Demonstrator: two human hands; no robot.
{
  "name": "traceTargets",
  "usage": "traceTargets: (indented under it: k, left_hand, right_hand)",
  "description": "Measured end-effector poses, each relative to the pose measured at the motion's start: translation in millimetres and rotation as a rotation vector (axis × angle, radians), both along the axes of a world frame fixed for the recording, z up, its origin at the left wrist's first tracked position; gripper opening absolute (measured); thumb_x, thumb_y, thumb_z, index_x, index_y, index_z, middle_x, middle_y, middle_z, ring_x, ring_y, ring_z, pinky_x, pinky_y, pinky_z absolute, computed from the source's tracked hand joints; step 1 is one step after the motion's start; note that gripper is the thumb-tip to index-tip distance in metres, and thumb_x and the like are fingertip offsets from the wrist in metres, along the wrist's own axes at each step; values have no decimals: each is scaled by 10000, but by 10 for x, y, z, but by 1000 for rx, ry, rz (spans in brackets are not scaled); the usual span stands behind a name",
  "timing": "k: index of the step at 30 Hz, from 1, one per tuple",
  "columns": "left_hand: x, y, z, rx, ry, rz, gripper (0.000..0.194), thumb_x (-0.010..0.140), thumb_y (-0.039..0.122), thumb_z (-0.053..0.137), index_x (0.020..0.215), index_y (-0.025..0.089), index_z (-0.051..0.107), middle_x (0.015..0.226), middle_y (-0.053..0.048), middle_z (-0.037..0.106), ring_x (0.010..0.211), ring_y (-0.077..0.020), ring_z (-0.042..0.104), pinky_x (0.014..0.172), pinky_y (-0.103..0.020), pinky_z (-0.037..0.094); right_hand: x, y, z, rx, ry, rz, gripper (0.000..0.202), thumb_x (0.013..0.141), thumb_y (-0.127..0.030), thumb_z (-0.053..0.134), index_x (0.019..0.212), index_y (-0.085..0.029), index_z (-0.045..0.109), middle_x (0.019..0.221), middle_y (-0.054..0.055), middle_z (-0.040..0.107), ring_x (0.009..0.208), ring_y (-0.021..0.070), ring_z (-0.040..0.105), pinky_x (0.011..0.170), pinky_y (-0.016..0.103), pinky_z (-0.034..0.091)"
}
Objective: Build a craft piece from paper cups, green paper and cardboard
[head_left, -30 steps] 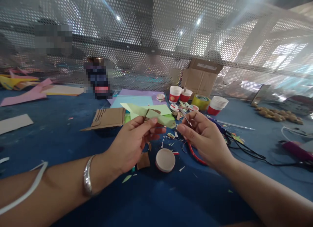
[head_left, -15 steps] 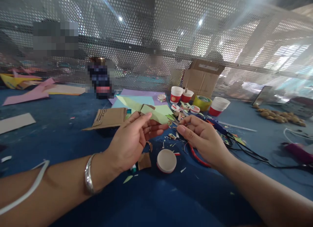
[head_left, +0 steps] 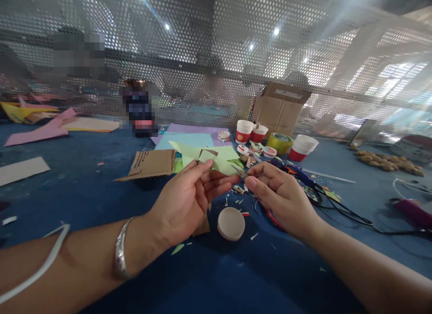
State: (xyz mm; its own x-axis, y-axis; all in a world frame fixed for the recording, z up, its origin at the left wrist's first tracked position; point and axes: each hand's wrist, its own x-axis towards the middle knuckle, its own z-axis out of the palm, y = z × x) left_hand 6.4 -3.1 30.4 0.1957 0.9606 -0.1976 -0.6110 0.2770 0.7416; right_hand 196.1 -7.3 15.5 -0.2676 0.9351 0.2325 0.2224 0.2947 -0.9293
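Observation:
My left hand (head_left: 189,197), wearing a silver bangle at the wrist, pinches a folded piece of pale green paper (head_left: 221,166) between thumb and fingers. A small brown patch shows at the paper's upper fold. Close to its right edge, my right hand (head_left: 280,192) is closed on scissors, their thin blades (head_left: 239,170) pointing left toward the paper. A red handle loop (head_left: 275,219) shows below the right palm; the fingers hide most of the grip. Under the hands, a round, shallow cup base (head_left: 231,224) rests on the blue table, partly ringed by paper scraps.
Flat cardboard (head_left: 153,163) lies left of the hands, with coloured sheets (head_left: 189,140) behind. Paper cups (head_left: 245,130), a yellow tape roll (head_left: 279,143) and a blue glue gun (head_left: 299,172) with its cord are at right. A perforated metal screen (head_left: 189,79) stands behind.
My left hand has shifted slightly right with the green paper, nearer the scissors. The blades now show more clearly beside the paper's edge. The right hand has barely moved.

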Motion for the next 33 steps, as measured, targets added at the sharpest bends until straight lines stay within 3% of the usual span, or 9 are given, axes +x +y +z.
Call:
traceTargets:
  k: [15, 22, 28, 33]
  left_hand:
    - [11, -23, -9, -28, -35, -11, 167, 979, 164, 538, 1115, 130, 628, 914, -121, 773, 899, -220, 776, 749, -242, 631]
    - [6, -3, -5, 21, -14, -11, 135, 978, 153, 535, 1076, 155, 628, 900, -99, 775, 883, -205, 775, 741, -240, 620]
    - [7, 1, -13, 100, 62, 11, 91, 979, 161, 523, 957, 154, 611, 888, -107, 781, 741, -172, 757, 733, -267, 610]
    - [2, 10, -44, 152, 82, 12, 64, 972, 179, 547, 919, 174, 583, 880, -90, 781, 786, -191, 763, 749, -291, 609]
  right_hand:
    - [-6, -21, 9, -34, 43, 15, 299, 948, -491, 625, 929, -201, 557, 618, -83, 423, 491, 53, 303, 421, 217, 200]
    - [9, -25, 25, -6, -19, 6, 313, 946, -507, 615, 931, -198, 568, 617, -78, 428, 505, 68, 301, 445, 232, 220]
    - [1, -25, 40, 24, -90, -3, 308, 954, -506, 597, 921, -200, 574, 595, -75, 430, 526, 86, 336, 491, 245, 274]
    - [6, -26, 47, 23, -94, 6, 303, 956, -499, 594, 918, -200, 576, 603, -73, 438, 534, 88, 348, 498, 243, 286]
